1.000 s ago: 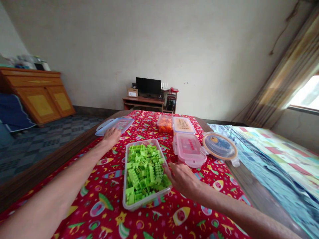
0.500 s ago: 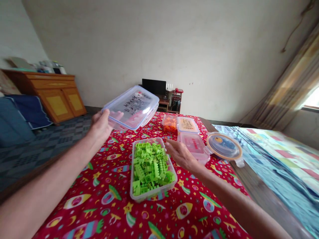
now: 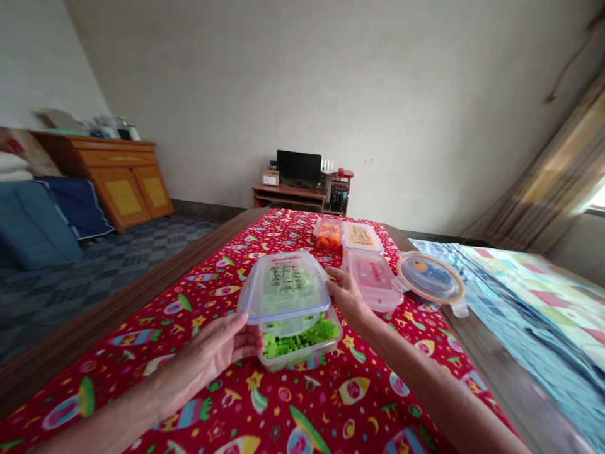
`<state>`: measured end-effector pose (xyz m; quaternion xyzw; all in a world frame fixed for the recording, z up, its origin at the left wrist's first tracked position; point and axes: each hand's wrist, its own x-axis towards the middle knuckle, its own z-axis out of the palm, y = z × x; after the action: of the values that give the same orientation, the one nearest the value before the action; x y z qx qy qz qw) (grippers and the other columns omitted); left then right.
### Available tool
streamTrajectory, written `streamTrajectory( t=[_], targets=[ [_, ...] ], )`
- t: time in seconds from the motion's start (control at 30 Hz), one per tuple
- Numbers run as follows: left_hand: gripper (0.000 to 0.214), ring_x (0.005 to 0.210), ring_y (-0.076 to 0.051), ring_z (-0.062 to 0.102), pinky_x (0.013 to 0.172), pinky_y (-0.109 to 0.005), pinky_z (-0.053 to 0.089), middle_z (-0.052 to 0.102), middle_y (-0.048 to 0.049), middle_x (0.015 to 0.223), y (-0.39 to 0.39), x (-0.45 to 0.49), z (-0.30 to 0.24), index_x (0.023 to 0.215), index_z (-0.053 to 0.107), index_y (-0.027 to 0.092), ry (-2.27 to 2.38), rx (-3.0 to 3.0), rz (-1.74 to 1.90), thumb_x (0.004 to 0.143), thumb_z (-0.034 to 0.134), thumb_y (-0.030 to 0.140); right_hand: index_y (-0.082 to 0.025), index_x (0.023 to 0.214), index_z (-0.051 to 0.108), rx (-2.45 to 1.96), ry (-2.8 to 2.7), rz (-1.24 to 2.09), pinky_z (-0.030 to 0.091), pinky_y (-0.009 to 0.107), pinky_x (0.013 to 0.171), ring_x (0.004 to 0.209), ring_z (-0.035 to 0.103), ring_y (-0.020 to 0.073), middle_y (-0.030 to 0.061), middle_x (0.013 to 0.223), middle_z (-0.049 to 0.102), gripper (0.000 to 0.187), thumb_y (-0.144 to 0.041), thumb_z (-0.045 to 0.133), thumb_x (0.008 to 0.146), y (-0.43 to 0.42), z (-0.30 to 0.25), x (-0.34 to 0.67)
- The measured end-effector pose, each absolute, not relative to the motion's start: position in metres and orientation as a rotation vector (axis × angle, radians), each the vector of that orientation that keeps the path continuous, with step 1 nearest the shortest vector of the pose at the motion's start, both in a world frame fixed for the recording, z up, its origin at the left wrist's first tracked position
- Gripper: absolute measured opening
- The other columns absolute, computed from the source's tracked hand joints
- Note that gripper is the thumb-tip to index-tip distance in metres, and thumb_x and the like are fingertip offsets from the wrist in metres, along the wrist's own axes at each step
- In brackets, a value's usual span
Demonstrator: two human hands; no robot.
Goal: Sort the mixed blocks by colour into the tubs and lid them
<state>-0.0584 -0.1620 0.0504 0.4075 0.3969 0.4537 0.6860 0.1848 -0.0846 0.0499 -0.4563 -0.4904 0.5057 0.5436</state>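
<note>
A clear plastic lid with a blue-edged seal and dark handwriting hovers tilted over a clear plastic box. Inside the box lie green building bricks, showing at the near end and dimly through the lid. My left hand grips the lid's near left corner, thumb on top and fingers below. At the lid's right side, my right hand has its fingers curled against the side flap, close to the box rim. Part of the right fingertips' contact is hard to make out.
Behind and to the right stand a box of orange bricks, a lidded box with a written label, a pink-tinted box and a round lidded container. A red patterned cloth covers the table. A bed adjoins on the right.
My left hand has brought the lid down and toward me, from the far left to over the green bricks. My right hand stays beside the box, now against the lid's flap.
</note>
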Motion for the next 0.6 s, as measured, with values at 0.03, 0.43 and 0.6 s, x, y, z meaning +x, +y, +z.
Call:
streamTrajectory(
  t=[0.03, 0.43, 0.6],
  targets=[
    [0.024, 0.071, -0.017, 0.066, 0.068, -0.026, 0.056, 0.07, -0.0065, 0.074, -0.167, -0.06, 0.046, 0.074, 0.07, 0.015, 0.894, 0.916, 0.986, 0.073, 0.073, 0.039, -0.007, 0.123, 0.052, -1.111, -1.19, 1.176, 0.039, 0.023, 0.046, 0.048, 0.048, 0.0118, -0.0044, 0.053, 0.053, 0.061, -0.03, 0.058, 0.067, -0.088, 0.046, 0.187],
    [0.051, 0.048, -0.016, 0.061, 0.046, -0.025, 0.049, 0.063, -0.0037, 0.057, -0.178, -0.06, 0.033, 0.066, 0.057, 0.016, 1.075, 1.149, 0.55, 0.074, 0.055, 0.067, -0.003, 0.118, 0.061, -1.338, -1.606, 0.761, 0.039, 0.024, 0.051, 0.058, 0.052, 0.014, 0.0055, 0.07, 0.064, 0.053, -0.026, 0.042, 0.074, -0.096, 0.023, 0.207],
    [0.052, 0.056, -0.019, 0.065, 0.053, -0.028, 0.053, 0.065, -0.0038, 0.061, -0.151, -0.086, 0.023, 0.069, 0.059, 0.017, 1.215, 1.164, 0.725, 0.064, 0.064, 0.069, -0.008, 0.116, 0.064, -1.341, -1.719, 0.726, 0.044, 0.025, 0.057, 0.064, 0.058, 0.017, 0.0072, 0.074, 0.068, 0.048, -0.025, 0.042, 0.076, -0.1, 0.028, 0.211]
  ],
)
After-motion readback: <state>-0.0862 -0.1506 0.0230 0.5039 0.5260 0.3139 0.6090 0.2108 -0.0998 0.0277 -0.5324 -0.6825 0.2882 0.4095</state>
